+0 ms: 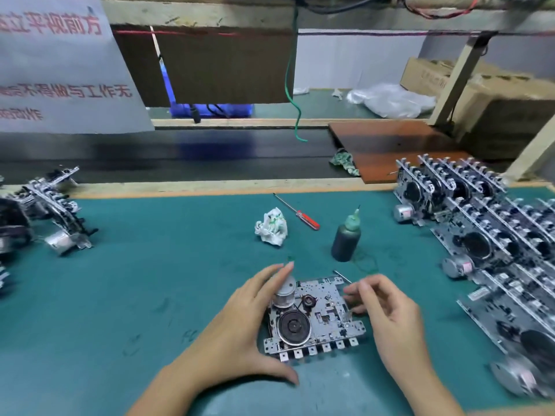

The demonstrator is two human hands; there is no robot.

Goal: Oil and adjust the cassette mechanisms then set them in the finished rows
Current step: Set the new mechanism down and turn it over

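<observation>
Work mat (150, 280): green, covering the bench from the left edge to the right edge.
Finished rows (492, 232): cassette mechanisms standing on edge in tight ranks along the mat's right edge.
Unfinished pile (51, 214): more mechanisms heaped at the left edge.
Cassette mechanism (315, 319): lies flat near the mat's front edge, flywheel and motor facing up, between both hands.
Left hand (240, 331): spread wide around the mechanism's left side, fingers reaching past the motor, thumb by its front corner.
Right hand (387, 313): fingers curled, tips touching the mechanism's right edge; blurred, so I cannot tell whether it pinches anything.
Oil bottle (346, 235): dark, green nozzle, upright behind the mechanism.
Crumpled rag (271, 226): left of the bottle.
Screwdriver (297, 212): red handle, lying just behind the rag.
</observation>
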